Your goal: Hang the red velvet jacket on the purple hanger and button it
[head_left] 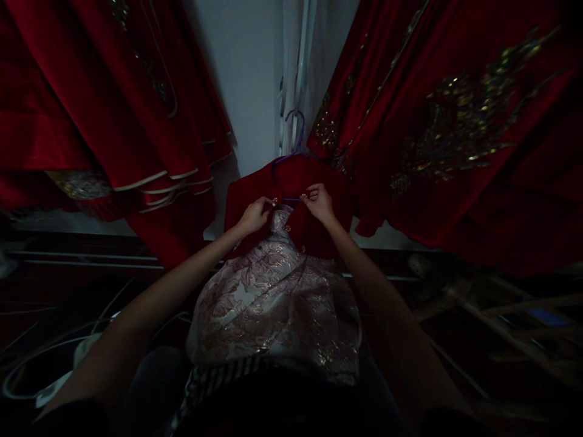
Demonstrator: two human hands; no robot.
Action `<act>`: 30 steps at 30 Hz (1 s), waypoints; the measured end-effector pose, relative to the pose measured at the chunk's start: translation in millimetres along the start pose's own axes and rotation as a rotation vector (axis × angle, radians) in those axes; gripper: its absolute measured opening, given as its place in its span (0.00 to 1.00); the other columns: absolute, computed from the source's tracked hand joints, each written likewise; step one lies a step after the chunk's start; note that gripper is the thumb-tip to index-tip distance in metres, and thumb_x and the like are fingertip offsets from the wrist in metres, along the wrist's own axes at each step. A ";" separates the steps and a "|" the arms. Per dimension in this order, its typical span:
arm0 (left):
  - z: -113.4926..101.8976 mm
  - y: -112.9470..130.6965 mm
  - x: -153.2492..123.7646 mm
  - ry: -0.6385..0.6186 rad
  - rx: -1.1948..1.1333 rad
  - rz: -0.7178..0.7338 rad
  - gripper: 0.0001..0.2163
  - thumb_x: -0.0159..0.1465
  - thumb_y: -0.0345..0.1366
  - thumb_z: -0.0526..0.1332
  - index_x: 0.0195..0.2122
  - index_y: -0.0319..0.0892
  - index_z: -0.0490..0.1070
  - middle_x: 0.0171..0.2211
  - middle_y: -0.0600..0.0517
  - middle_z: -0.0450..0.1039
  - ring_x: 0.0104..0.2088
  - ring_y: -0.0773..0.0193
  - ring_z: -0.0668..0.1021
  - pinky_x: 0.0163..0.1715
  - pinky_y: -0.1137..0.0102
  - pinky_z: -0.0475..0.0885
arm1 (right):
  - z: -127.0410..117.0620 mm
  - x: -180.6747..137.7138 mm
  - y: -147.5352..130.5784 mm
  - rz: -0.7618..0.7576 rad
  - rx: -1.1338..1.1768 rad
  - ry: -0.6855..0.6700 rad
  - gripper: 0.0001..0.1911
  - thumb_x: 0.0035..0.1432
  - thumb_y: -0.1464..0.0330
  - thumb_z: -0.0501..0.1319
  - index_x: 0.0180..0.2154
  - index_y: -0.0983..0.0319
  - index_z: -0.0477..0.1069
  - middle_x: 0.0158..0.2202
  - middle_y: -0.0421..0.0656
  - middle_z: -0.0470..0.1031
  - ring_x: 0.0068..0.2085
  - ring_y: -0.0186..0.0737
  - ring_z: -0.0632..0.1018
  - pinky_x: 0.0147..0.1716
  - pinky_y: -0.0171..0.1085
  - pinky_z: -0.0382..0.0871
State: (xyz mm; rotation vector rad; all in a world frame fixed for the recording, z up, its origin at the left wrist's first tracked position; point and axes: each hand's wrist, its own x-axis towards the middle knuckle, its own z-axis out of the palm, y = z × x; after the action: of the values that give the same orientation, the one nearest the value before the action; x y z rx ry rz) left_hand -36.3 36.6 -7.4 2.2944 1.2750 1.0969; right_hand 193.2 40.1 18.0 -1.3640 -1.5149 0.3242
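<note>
A short red jacket (314, 233) hangs on a purple hanger (299, 144) in front of me. My left hand (255, 216) pinches its left front edge by the collar, where a small shiny ornament shows at the fingertips. On the opposite front edge, my right hand (319, 203) is closed in a pinch, with another small ornament at its fingers. Between the hands the jacket front is parted, and the hanger's bar shows there. More small ornaments dot the front edge lower down. Below the jacket spreads a pale, shiny brocade garment (277, 297) with a floral pattern.
Red garments with light trim (159, 139) hang at the left. Others with gold sequin embroidery (473, 127) hang at the right. Behind the hanger is a pale wall (246, 79). A wooden frame (496, 328) lies low right; a white cable (27, 358) loops low left. The light is dim.
</note>
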 end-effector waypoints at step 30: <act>10.9 37.2 -7.8 0.084 -0.065 0.045 0.09 0.60 0.27 0.52 0.41 0.41 0.66 0.40 0.48 0.75 0.40 0.62 0.76 0.43 0.69 0.69 | -2.5 -33.5 -33.7 -0.178 0.400 -0.309 0.11 0.51 0.62 0.63 0.36 0.60 0.70 0.36 0.40 0.75 0.34 0.33 0.76 0.37 0.34 0.73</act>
State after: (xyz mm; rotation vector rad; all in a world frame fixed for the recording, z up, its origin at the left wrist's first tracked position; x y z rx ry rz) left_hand -8.6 10.4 3.0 2.2614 1.2052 1.2427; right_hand 170.1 -0.3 27.9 -0.8857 -1.6978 0.7087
